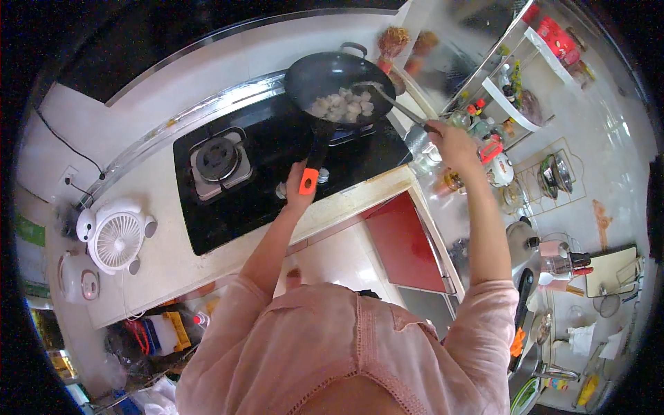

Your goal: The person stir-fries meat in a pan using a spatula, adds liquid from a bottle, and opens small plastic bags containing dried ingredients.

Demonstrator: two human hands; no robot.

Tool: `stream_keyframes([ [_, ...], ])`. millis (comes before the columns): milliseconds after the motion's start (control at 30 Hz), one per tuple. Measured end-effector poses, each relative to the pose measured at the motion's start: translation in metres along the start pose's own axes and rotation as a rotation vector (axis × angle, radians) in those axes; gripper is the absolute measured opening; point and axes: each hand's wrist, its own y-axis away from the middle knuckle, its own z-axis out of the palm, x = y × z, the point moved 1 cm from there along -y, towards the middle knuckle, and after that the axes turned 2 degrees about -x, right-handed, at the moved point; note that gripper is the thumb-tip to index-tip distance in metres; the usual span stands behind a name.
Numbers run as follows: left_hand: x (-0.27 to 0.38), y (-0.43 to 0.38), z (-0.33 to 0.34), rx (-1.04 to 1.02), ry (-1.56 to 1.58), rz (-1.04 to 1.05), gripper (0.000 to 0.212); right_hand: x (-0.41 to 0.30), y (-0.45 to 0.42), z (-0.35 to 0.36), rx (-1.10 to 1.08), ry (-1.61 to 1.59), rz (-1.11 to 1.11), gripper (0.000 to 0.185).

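My left hand [299,188] is closed around the black handle of a wok [316,72], near the handle's orange end. The wok is tilted above the right burner of a black glass gas hob [264,150]. Pale chunks of food [342,105], perhaps meat, lie together at the wok's near side. My right hand [452,142] grips the dark handle of a metal spatula [399,106], whose head is inside the wok, touching its right side beside the food.
The left burner [218,158] bears no pan. A white fan [118,241] and a white rice cooker [78,277] stand on the left counter. Bottles and a white jar [500,169] stand close to my right forearm. A red cabinet door [407,246] hangs open below.
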Motion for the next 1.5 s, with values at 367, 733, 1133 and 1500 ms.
stream_keyframes([
  [367,-0.039,-0.036,0.075,-0.355,0.084,-0.156,0.016,0.002,0.068,-0.048,0.057,0.008,0.088,0.031],
  [733,0.121,-0.008,-0.027,-0.371,1.135,-0.783,0.053,0.003,0.046,-0.018,-0.116,0.221,0.007,0.029],
  [1133,0.133,-0.004,-0.033,-0.481,1.070,-0.713,0.014,-0.054,-0.050,0.055,0.011,0.078,0.042,0.033],
  [1500,0.135,-0.002,-0.029,-0.406,0.998,-0.750,0.014,-0.018,0.007,-0.023,-0.050,0.350,-0.029,0.030],
])
